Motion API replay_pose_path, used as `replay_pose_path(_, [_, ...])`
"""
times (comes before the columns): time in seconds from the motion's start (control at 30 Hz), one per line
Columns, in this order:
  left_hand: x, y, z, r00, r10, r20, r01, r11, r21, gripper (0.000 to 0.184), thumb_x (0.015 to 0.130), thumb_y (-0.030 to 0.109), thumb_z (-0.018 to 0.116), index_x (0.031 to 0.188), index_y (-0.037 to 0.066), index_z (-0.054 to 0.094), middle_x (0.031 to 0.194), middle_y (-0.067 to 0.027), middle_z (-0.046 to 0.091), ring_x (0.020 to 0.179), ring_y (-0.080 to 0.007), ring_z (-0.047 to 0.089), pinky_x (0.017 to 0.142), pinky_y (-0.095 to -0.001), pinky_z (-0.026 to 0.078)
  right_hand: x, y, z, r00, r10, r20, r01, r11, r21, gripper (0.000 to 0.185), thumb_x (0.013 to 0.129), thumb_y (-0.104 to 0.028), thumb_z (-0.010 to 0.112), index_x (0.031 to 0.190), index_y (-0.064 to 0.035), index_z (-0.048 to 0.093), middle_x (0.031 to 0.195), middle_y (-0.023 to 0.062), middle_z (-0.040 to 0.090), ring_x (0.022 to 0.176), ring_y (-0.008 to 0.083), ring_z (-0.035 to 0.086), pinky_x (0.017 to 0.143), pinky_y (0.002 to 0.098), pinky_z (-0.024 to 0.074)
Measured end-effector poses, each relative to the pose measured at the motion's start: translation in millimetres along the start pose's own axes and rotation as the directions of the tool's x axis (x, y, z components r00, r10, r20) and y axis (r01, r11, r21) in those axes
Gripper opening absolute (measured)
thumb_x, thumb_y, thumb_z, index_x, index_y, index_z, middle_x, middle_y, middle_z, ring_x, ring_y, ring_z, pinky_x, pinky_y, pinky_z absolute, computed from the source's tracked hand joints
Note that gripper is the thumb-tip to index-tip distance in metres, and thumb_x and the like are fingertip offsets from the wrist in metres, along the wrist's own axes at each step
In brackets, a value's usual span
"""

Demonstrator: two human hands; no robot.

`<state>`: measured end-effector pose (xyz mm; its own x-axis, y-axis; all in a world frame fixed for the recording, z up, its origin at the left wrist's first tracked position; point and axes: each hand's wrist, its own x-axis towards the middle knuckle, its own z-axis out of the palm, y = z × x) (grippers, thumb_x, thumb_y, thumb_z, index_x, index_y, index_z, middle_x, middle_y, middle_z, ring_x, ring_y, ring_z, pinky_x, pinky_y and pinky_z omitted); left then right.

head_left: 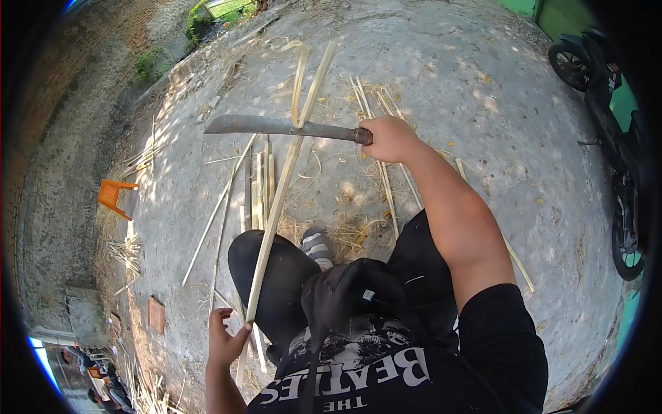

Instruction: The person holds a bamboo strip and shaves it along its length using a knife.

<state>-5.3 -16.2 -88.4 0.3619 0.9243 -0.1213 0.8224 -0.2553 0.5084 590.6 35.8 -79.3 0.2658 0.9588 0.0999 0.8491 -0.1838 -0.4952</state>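
My right hand [391,139] grips the handle of a machete [283,125], held out in front of me with its blade pointing left. The blade crosses a long pale bamboo strip [281,200] near its far end. Beyond the blade, a thinner sliver [298,86] peels away from the strip and curls at its tip. My left hand [226,337] is at the strip's near end, its thumb against the strip and its fingers curled. The strip slants up past my left knee.
Bamboo strips [260,186] lie between my feet and to the left, with more strips [386,186] at the right. Shavings litter the concrete. An orange plastic stool [116,197] and a brick [156,314] are at left; a motorcycle [610,138] stands at right. People [103,386] appear at lower left.
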Motion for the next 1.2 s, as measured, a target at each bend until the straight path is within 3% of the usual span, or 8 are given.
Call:
replay_pose_path(0.13, [46,73,17,0.927,0.31,-0.211,-0.308,0.95,0.04,0.062,0.081,0.028,0.088,0.127,0.0,0.057,0.116,-0.0156,0.062,0.107,-0.0294,0.063,0.086,-0.0422,0.05,-1,3,0,1.0,0.001,0.017,0.0,0.998,-0.055,0.015,0.08,-0.026,0.074,0.087,-0.0143,0.071,0.082,0.011,0.071,0.082,0.0364,0.071,0.072,0.0515,0.054])
replay_pose_path(0.33, [101,142,37,0.963,0.185,-0.194,-0.227,0.946,-0.229,0.051,0.091,0.029,0.083,0.124,-0.001,0.058,0.105,-0.0098,0.065,0.09,-0.0162,0.064,0.074,-0.0307,0.052,-5,7,-4,0.999,-0.036,-0.019,0.034,0.993,-0.11,0.014,0.079,-0.025,0.072,0.087,-0.0145,0.07,0.081,0.0114,0.072,0.081,0.037,0.071,0.071,0.0521,0.0541])
replay_pose_path(0.43, [132,157,38,0.974,0.201,0.107,-0.138,0.894,-0.427,0.041,0.1,0.028,0.074,0.123,-0.003,0.058,0.097,-0.0054,0.066,0.077,-0.012,0.06,0.07,-0.0279,0.052,-6,4,-5,0.999,-0.043,-0.029,0.04,0.994,-0.099,0.014,0.079,-0.025,0.073,0.088,-0.0143,0.07,0.081,0.0116,0.072,0.081,0.037,0.071,0.071,0.0523,0.0542])
replay_pose_path(0.6, [151,157,49,0.769,0.145,0.622,0.415,0.626,-0.66,0.033,0.114,0.037,0.044,0.111,0.007,0.058,0.073,0.0043,0.041,0.057,-0.0067,0.036,0.049,-0.0249,0.031,-2,7,-3,0.998,-0.028,-0.05,0.023,0.996,-0.09,0.014,0.079,-0.024,0.072,0.09,-0.0143,0.071,0.081,0.0122,0.072,0.081,0.0371,0.071,0.071,0.0523,0.0547])
replay_pose_path(0.8, [157,156,58,0.784,0.055,0.618,0.506,0.519,-0.689,0.031,0.114,0.037,0.047,0.105,0.009,0.058,0.068,0.0081,0.038,0.054,-0.0047,0.032,0.048,-0.024,0.026,-13,-26,13,0.962,-0.123,0.246,0.164,0.974,-0.157,0.013,0.081,-0.021,0.071,0.093,-0.0171,0.073,0.085,0.0082,0.073,0.088,0.0348,0.073,0.077,0.0496,0.0572])
replay_pose_path(0.93, [148,156,49,0.809,0.026,0.587,0.427,0.66,-0.618,0.031,0.114,0.038,0.046,0.106,0.01,0.056,0.07,0.006,0.038,0.052,-0.0062,0.032,0.046,-0.0246,0.029,-19,-51,12,0.915,-0.273,0.297,0.344,0.912,-0.223,0.013,0.08,-0.02,0.07,0.093,-0.0179,0.074,0.085,0.0074,0.073,0.087,0.0346,0.073,0.075,0.0497,0.0569])
replay_pose_path(1.03, [120,154,28,0.813,0.036,0.58,0.35,0.766,-0.539,0.032,0.114,0.039,0.045,0.106,0.009,0.056,0.067,0.0062,0.041,0.051,-0.0057,0.036,0.046,-0.0243,0.032,4,-3,12,0.993,-0.01,0.116,0.017,0.998,-0.064,0.013,0.08,-0.02,0.07,0.092,-0.017,0.073,0.086,0.0085,0.074,0.088,0.0347,0.073,0.074,0.0508,0.0567])
replay_pose_path(1.2, [114,142,15,0.811,-0.018,0.585,0.413,0.725,-0.551,0.034,0.114,0.038,0.044,0.105,0.008,0.057,0.066,0.0056,0.044,0.05,-0.0058,0.038,0.045,-0.0247,0.033,-6,-31,2,0.986,-0.023,0.165,0.049,0.986,-0.157,0.013,0.08,-0.02,0.069,0.092,-0.0161,0.073,0.088,0.0096,0.074,0.089,0.0349,0.073,0.077,0.0511,0.0569])
